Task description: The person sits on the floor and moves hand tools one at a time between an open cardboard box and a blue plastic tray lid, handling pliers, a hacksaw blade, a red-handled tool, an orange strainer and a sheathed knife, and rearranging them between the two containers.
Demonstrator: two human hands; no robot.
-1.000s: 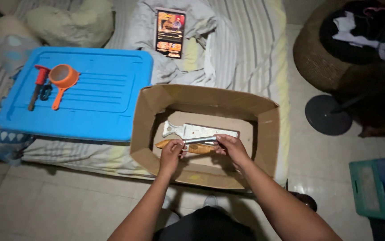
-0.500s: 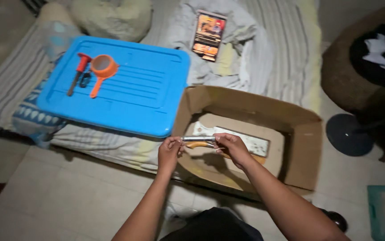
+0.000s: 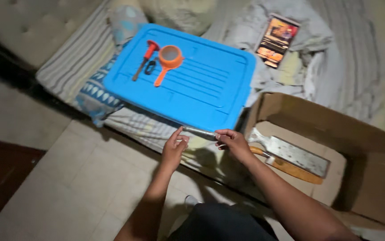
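Both hands pinch a short metal rod by its ends: left hand, right hand. Rod's out of the cardboard box, near edge of blue lid; not set down yet. Cleaver remains boxed.

Both forearms reach forward and up from the bottom of the view, drawing close together at the wrists. The left hand has its fingers curled and the thumb raised, pinching (fingertips only). The right hand faces it, fingers bent inward in a matching pinch.
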